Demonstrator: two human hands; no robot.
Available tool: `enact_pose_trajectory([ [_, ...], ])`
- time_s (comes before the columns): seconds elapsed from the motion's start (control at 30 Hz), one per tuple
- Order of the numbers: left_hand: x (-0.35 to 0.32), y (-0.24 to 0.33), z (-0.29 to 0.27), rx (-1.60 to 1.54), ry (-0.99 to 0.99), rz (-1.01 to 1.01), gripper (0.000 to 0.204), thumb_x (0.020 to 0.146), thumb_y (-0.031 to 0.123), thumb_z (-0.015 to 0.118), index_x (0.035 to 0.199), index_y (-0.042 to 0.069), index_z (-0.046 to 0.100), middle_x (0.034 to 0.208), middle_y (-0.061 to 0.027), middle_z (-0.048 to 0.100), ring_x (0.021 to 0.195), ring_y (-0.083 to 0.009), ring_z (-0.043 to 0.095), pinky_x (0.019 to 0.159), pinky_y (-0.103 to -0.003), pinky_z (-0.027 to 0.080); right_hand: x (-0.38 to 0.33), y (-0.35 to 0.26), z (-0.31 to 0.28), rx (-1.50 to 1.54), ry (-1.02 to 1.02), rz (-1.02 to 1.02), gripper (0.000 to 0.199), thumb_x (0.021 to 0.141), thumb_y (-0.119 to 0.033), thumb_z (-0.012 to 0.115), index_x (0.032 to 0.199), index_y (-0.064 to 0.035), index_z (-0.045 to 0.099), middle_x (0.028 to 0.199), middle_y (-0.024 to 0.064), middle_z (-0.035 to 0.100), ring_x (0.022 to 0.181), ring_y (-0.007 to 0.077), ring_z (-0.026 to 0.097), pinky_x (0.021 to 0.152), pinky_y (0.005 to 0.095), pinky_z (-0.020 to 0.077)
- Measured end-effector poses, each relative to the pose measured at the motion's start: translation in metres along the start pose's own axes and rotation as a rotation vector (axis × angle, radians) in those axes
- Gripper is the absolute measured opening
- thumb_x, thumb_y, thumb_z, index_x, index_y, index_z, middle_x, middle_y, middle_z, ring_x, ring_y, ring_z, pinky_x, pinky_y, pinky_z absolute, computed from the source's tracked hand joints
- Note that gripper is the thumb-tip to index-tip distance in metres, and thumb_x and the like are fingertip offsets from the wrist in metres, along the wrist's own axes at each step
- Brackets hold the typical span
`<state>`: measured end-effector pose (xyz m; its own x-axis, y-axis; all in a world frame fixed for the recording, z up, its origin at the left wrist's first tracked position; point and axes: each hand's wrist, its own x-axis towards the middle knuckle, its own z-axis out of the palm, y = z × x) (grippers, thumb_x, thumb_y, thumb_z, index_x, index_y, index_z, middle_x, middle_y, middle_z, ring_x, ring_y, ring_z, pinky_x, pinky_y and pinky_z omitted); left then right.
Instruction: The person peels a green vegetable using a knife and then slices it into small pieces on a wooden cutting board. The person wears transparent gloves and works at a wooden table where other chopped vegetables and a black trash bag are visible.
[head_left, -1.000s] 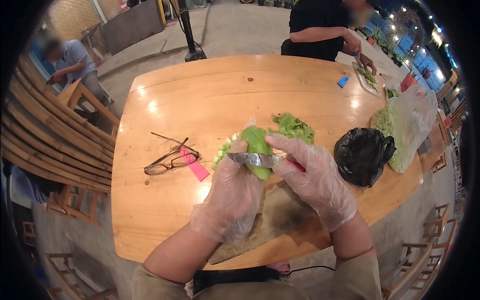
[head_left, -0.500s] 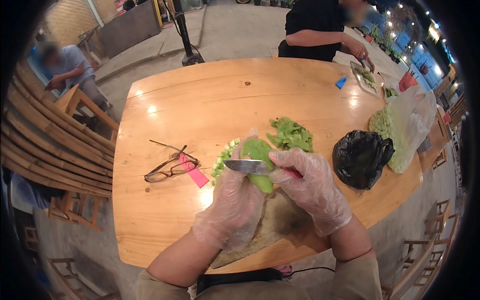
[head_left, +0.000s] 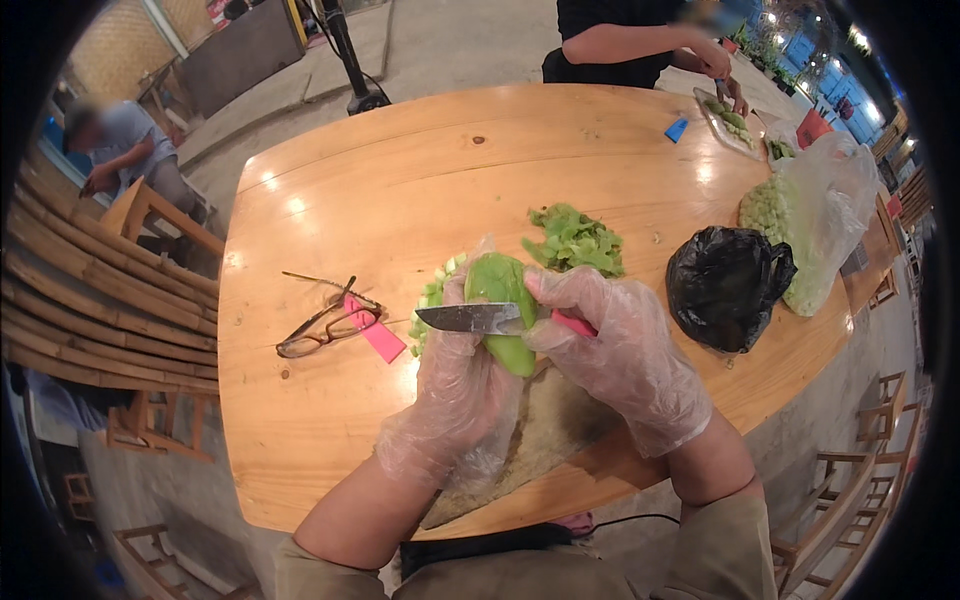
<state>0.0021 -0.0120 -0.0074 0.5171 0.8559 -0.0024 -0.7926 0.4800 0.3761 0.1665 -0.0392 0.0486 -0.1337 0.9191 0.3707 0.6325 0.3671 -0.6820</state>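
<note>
Both my hands wear clear plastic gloves. A green chayote (head_left: 500, 275) is held upright in my left hand (head_left: 447, 395), whose fingers wrap round its left side. My right hand (head_left: 625, 345) grips a knife (head_left: 465, 318) by its pink handle, with the thumb side close against the chayote. The blade points left and lies across the front of the chayote, hiding part of it. Beneath my hands is a worn cutting board (head_left: 550, 430). Small diced pieces (head_left: 430, 297) lie beyond my left hand, partly covered by it. Green peelings (head_left: 578, 240) are heaped beyond my right hand.
On the wooden table (head_left: 360, 210), eyeglasses (head_left: 325, 335) and a pink strip (head_left: 378, 335) lie at left. At right stand a black plastic bag (head_left: 725, 290) and a clear bag of diced pieces (head_left: 790, 225). Across the table a person (head_left: 620, 45) works over a tray (head_left: 722, 125).
My view has shifted slightly, so the table sits higher in the picture. The knife blade sticks out a little further to the left across the chayote. Both grips are kept.
</note>
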Motion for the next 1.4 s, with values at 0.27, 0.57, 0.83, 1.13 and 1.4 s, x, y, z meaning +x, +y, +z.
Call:
enact_pose_trajectory([
  [0.27,0.0,0.003,-0.003,0.032,-0.002,-0.01,0.045,0.101,0.041,0.054,0.135,0.014,0.047,0.129,-0.0047,0.057,0.121,-0.0214,0.055,0.107,-0.04,0.044,0.005,-0.012,-0.008,-0.078,-0.056,0.006,0.034,0.086,-0.029,0.07,0.115,-0.0098,0.068,0.085,0.0155,0.069,0.079,0.0376,0.067,0.066,0.0442,0.0526],
  [0.57,-0.001,0.007,0.008,0.057,-0.01,-0.007,0.042,0.097,0.037,0.061,0.13,0.012,0.052,0.124,-0.0032,0.059,0.118,-0.0191,0.055,0.107,-0.038,0.042,0.008,-0.013,-0.009,-0.035,-0.072,0.032,0.034,0.089,-0.03,0.067,0.115,-0.0094,0.068,0.083,0.0163,0.068,0.076,0.0364,0.067,0.065,0.0436,0.0526],
  [0.83,0.01,-0.002,-0.001,0.108,-0.021,0.109,0.046,0.097,0.017,0.063,0.136,0.008,0.042,0.126,-0.0076,0.055,0.122,-0.0223,0.053,0.105,-0.038,0.046,0.008,0.007,-0.007,-0.024,0.018,-0.034,0.032,0.088,-0.025,0.069,0.116,-0.0095,0.07,0.084,0.0176,0.068,0.076,0.0366,0.066,0.066,0.0432,0.0524],
  [1.13,0.006,0.004,-0.001,0.091,-0.01,0.091,0.059,0.097,0.021,0.064,0.146,0.009,0.033,0.133,-0.0079,0.052,0.124,-0.0225,0.053,0.107,-0.039,0.045,0.003,0.011,0.005,0.006,0.02,0.016,0.034,0.085,-0.024,0.073,0.116,-0.0122,0.071,0.083,0.0166,0.069,0.074,0.0346,0.067,0.065,0.041,0.0527],
  [1.4,0.007,0.005,0.001,0.134,-0.045,0.11,0.054,0.098,0.021,0.063,0.143,0.009,0.036,0.131,-0.0061,0.053,0.12,-0.0199,0.055,0.104,-0.037,0.047,0.005,0.01,0.012,0.081,0.118,-0.031,0.034,0.085,-0.024,0.074,0.116,-0.0119,0.072,0.084,0.0168,0.069,0.073,0.0343,0.067,0.062,0.041,0.0521],
])
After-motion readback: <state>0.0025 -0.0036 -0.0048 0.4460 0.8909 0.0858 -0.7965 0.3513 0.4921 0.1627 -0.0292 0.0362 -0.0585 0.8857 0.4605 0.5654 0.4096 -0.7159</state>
